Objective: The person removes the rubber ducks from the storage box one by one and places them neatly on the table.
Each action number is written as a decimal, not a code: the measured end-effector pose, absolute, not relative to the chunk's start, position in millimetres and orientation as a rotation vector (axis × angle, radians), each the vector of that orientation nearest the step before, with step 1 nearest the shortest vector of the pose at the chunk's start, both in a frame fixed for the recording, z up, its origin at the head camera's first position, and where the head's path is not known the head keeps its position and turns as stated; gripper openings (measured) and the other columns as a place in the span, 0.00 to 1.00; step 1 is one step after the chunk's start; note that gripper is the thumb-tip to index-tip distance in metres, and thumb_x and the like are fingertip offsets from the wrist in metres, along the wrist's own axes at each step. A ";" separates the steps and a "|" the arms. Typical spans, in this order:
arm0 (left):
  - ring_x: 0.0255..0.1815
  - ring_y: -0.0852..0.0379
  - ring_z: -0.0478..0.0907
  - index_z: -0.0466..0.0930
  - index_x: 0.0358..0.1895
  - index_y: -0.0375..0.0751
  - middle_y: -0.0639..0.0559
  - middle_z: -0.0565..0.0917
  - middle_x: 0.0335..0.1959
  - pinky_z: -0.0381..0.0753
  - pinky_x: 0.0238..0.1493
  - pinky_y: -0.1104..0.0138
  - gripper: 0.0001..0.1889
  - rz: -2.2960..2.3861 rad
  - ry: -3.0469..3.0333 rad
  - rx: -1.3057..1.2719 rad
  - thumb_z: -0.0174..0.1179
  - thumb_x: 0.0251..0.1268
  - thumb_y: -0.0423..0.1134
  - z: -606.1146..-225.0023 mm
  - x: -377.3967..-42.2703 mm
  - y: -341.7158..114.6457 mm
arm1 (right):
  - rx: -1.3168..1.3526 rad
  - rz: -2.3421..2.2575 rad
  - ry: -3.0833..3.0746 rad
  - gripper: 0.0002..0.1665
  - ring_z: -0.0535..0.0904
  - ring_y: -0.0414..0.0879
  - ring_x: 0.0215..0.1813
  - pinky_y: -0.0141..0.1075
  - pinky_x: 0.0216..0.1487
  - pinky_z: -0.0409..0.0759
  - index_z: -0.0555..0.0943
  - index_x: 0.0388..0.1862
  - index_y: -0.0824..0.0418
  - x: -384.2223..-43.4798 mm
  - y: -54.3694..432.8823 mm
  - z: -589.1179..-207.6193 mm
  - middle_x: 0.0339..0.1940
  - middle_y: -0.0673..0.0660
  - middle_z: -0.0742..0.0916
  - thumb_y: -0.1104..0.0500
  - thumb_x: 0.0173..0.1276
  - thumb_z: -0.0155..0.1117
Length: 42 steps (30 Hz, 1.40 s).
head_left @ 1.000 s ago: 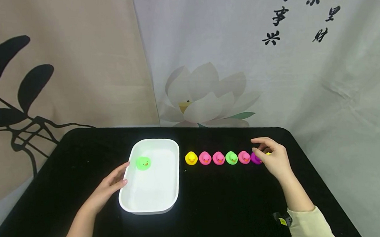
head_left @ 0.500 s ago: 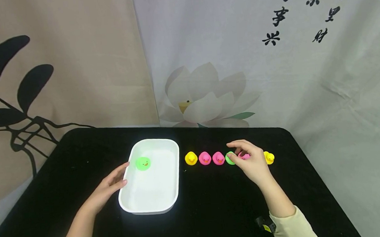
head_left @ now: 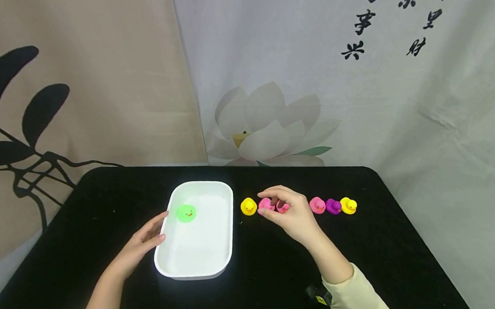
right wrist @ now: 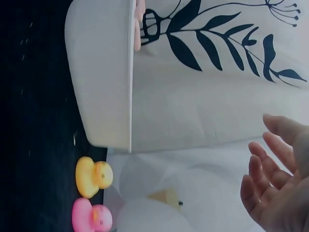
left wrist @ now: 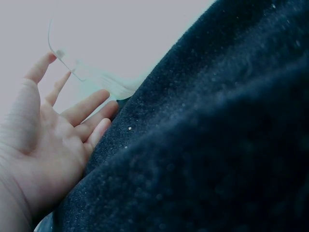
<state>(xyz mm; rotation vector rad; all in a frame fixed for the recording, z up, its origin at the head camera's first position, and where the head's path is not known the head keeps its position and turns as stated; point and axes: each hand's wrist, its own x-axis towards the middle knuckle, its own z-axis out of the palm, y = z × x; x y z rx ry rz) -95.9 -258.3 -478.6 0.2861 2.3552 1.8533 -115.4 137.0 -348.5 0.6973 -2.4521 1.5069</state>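
Note:
My left hand (head_left: 144, 239) rests against the left rim of a white tray (head_left: 201, 266), its fingers extended along the edge. In the left wrist view the fingertips of that left hand (left wrist: 63, 130) touch the tray's side. A green rubber duck (head_left: 186, 213) sits inside the tray. My right hand (head_left: 291, 213) hovers over the row of ducks, above two pink ducks (head_left: 265, 203), and hides part of the row. In the right wrist view its fingers are loosely bent with nothing between them. Left of it stands a yellow duck (head_left: 248, 206).
Farther right along the row are a pink duck (head_left: 317, 205), a purple duck (head_left: 333, 206) and another yellow duck (head_left: 349, 206). All stand on a black cloth-covered table (head_left: 264, 286). A printed curtain (head_left: 267, 54) hangs behind the table's far edge.
My right hand has swept left along the row, from the purple duck to the left-hand pink ducks, uncovering the ducks at the right end. The left hand and tray stay put.

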 end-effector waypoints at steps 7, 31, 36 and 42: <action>0.68 0.31 0.59 0.57 0.73 0.44 0.36 0.59 0.72 0.63 0.56 0.34 0.30 1.847 2.351 0.271 0.53 0.70 0.39 -478.7 -97.4 -258.6 | 0.761 1.545 -2.472 0.17 0.77 0.47 0.37 0.40 0.35 0.81 0.85 0.46 0.55 -117.1 112.1 -352.9 0.43 0.42 0.84 0.58 0.57 0.74; 0.66 0.31 0.62 0.56 0.73 0.43 0.34 0.60 0.71 0.64 0.56 0.35 0.30 1.857 2.344 0.280 0.52 0.70 0.38 -478.5 -96.8 -257.6 | 0.955 1.529 -2.647 0.22 0.77 0.45 0.40 0.31 0.39 0.78 0.83 0.51 0.53 -129.3 36.2 -369.5 0.45 0.46 0.85 0.56 0.56 0.75; 0.67 0.31 0.60 0.55 0.73 0.43 0.34 0.59 0.71 0.63 0.56 0.35 0.30 1.852 2.341 0.266 0.52 0.71 0.39 -477.7 -95.7 -256.8 | 0.970 1.505 -2.669 0.22 0.75 0.40 0.40 0.29 0.36 0.78 0.83 0.52 0.53 -134.6 24.7 -375.5 0.47 0.46 0.84 0.58 0.57 0.74; 0.67 0.30 0.60 0.55 0.73 0.43 0.34 0.59 0.71 0.63 0.56 0.35 0.30 1.847 2.345 0.278 0.52 0.71 0.39 -477.8 -94.9 -257.2 | 0.935 1.480 -2.749 0.24 0.75 0.39 0.40 0.28 0.32 0.79 0.82 0.54 0.52 -141.0 11.6 -384.2 0.50 0.45 0.83 0.59 0.57 0.74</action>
